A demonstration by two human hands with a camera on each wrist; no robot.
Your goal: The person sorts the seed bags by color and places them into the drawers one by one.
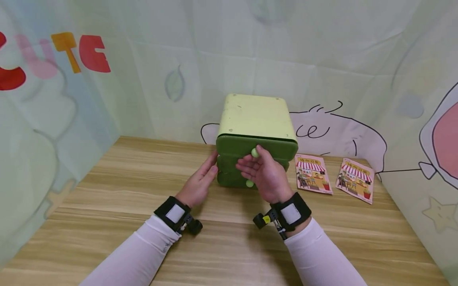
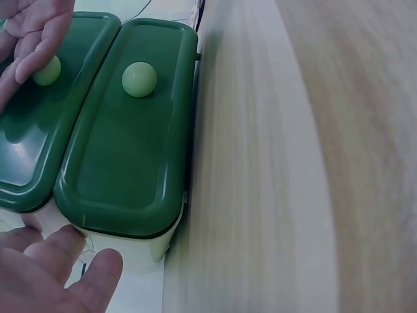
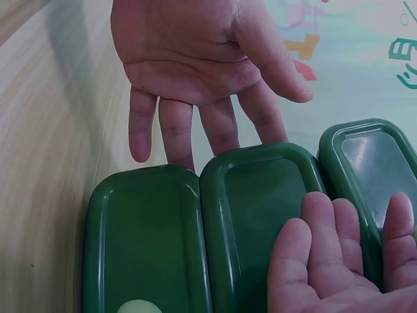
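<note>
A small cabinet (image 1: 257, 117) with a pale yellow-green top and dark green drawer fronts (image 3: 146, 235) stands on the table. Round light-green knobs (image 2: 139, 79) stick out from the fronts. My left hand (image 1: 198, 184) lies along the cabinet's left side, its fingertips at the side edge. In front of the drawers is my right hand (image 1: 266, 174), palm turned inward and fingers loosely extended. Its thumb is beside the upper knob (image 1: 255, 152); whether they touch cannot be told. Part of the lower fronts is hidden behind this hand.
Two pink printed cards (image 1: 313, 173) with shop pictures lie right of the cabinet, the second card (image 1: 355, 179) farther right. The wood-grain table (image 1: 143, 182) meets a printed cloth backdrop (image 1: 154, 79) behind and at both sides.
</note>
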